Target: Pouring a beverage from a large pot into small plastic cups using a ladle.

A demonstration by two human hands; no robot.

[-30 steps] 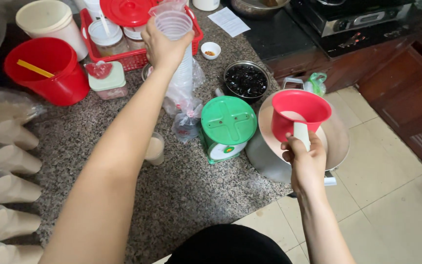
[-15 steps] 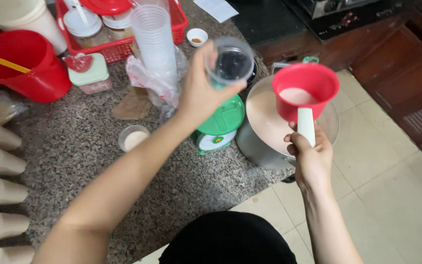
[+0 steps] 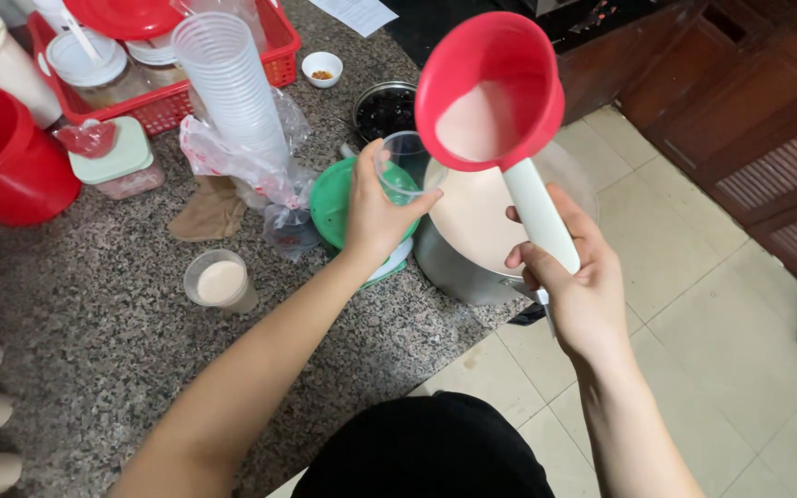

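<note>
Head view: left hand (image 3: 375, 217) grips 1 clear plastic cup (image 3: 405, 168) above the green round lid (image 3: 336, 203); right hand (image 3: 576, 281) clasps the red white-handled ladle (image 3: 491, 90) of beige liquid over the steel pot (image 3: 472, 249). Tilting slowly, lip over cup, should avoid spills.

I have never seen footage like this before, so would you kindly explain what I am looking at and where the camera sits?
There is no machine here: a person works with two bare hands, and the camera sits on their head, looking down. The left hand holds a clear plastic cup. The right hand grips the white handle of a red ladle filled with a pale, milky liquid, above a metal pot of the same liquid. On the speckled stone counter are a cup stack, a filled cup, a red bucket, a red basket and a green lid.
</note>
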